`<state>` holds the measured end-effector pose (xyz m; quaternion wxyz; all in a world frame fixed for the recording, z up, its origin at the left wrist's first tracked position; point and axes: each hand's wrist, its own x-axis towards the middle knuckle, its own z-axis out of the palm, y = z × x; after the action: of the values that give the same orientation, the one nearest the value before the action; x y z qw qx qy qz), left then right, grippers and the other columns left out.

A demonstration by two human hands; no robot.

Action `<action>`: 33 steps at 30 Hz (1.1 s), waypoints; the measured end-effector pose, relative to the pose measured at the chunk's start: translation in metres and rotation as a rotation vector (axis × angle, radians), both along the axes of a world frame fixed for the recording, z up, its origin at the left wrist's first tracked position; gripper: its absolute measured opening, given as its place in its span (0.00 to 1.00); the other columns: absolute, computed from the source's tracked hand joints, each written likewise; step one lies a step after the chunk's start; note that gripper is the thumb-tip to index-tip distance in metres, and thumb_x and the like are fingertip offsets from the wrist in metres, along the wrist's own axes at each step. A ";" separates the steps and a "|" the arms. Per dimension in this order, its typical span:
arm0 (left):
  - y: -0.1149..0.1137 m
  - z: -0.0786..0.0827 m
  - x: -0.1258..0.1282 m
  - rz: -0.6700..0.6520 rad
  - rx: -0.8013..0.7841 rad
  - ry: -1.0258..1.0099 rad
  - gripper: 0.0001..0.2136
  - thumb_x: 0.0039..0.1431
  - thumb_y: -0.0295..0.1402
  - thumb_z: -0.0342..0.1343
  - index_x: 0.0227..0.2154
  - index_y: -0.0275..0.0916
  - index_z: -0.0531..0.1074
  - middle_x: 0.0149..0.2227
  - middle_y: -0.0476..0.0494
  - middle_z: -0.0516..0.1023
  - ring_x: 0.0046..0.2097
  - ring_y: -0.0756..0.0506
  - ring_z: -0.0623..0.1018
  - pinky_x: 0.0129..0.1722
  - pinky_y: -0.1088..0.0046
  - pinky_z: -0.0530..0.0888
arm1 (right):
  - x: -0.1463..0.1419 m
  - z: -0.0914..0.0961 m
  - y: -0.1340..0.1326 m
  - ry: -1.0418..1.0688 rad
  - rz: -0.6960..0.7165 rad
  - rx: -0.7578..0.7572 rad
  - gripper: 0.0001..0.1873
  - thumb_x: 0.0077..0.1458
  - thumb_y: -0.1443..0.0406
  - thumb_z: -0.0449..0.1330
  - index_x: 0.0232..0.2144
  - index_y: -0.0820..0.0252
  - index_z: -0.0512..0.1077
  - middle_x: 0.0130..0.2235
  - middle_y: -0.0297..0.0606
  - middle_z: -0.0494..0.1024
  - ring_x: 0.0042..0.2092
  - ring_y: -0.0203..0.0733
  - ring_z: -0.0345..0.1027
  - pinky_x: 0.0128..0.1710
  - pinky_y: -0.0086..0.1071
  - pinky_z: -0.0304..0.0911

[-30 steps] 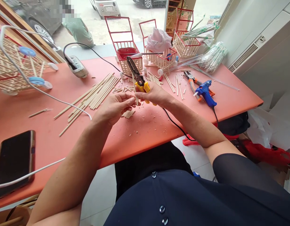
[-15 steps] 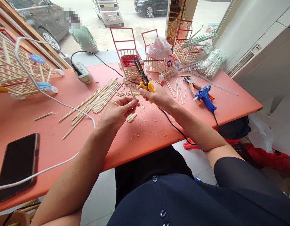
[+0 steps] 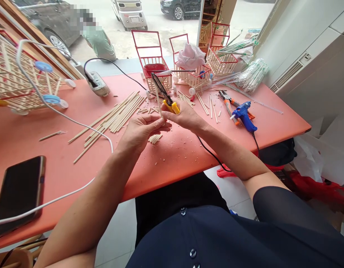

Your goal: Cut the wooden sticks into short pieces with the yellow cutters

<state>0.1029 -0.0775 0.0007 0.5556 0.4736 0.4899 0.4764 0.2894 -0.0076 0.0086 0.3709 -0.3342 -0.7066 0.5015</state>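
Note:
My left hand (image 3: 145,130) pinches a thin wooden stick (image 3: 158,100), which stands nearly upright from the fingertips. My right hand (image 3: 185,114) is closed around the yellow handles of black-jawed wire strippers (image 3: 172,105). Their long jaws point up and to the left, close beside the stick. The two hands almost meet, and the fingers of the right reach the lower part of the stick. Below my left hand lies a small group of short cut pieces (image 3: 155,139). A pile of long sticks (image 3: 116,117) spreads out to the left.
Small stick-built carts (image 3: 153,70) with red trim stand along the back. A blue glue gun (image 3: 246,117) and orange-handled pliers (image 3: 226,102) lie at the right. A phone (image 3: 19,193), a white cable (image 3: 76,124) and a power strip (image 3: 97,85) are on the left.
My right hand has moved left and slightly down, tilting the wire strippers further left against the stick. The stick has become more upright, and my hands are closer together.

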 end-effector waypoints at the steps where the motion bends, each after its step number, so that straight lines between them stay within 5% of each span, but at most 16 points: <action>1: -0.001 0.000 0.001 0.007 0.007 0.007 0.27 0.46 0.57 0.85 0.39 0.40 0.91 0.40 0.35 0.93 0.41 0.39 0.93 0.38 0.71 0.83 | 0.000 0.000 0.000 -0.012 -0.003 0.004 0.10 0.61 0.67 0.68 0.38 0.57 0.69 0.36 0.28 0.72 0.38 0.36 0.64 0.43 0.34 0.65; 14: -0.002 -0.001 0.005 0.022 0.037 0.043 0.26 0.44 0.56 0.85 0.35 0.39 0.90 0.37 0.35 0.93 0.37 0.39 0.91 0.41 0.66 0.85 | -0.001 -0.007 0.002 -0.017 -0.038 0.017 0.12 0.61 0.65 0.70 0.36 0.56 0.68 0.35 0.29 0.72 0.39 0.37 0.65 0.39 0.32 0.63; 19: -0.003 0.006 0.003 -0.038 0.048 0.031 0.30 0.45 0.61 0.84 0.39 0.40 0.92 0.39 0.34 0.93 0.40 0.39 0.92 0.41 0.66 0.85 | 0.003 -0.002 0.003 0.087 0.021 -0.118 0.17 0.59 0.64 0.76 0.38 0.57 0.69 0.34 0.28 0.72 0.36 0.33 0.64 0.35 0.29 0.64; 25: -0.011 0.018 0.006 -0.061 0.133 0.177 0.23 0.45 0.52 0.86 0.38 0.41 0.92 0.38 0.36 0.93 0.42 0.36 0.91 0.45 0.61 0.87 | 0.004 0.000 0.005 0.110 0.038 -0.225 0.25 0.58 0.54 0.81 0.39 0.57 0.69 0.30 0.27 0.72 0.31 0.32 0.65 0.27 0.28 0.63; 33: -0.007 0.005 0.008 0.022 0.221 0.195 0.18 0.50 0.50 0.82 0.34 0.41 0.91 0.34 0.39 0.91 0.37 0.38 0.90 0.46 0.59 0.88 | 0.003 0.002 0.002 0.130 0.095 -0.243 0.23 0.60 0.58 0.80 0.39 0.57 0.69 0.31 0.27 0.72 0.31 0.32 0.67 0.29 0.27 0.64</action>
<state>0.1105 -0.0848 0.0061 0.4446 0.5707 0.4914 0.4849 0.2927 -0.0057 0.0103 0.3484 -0.3096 -0.6303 0.6209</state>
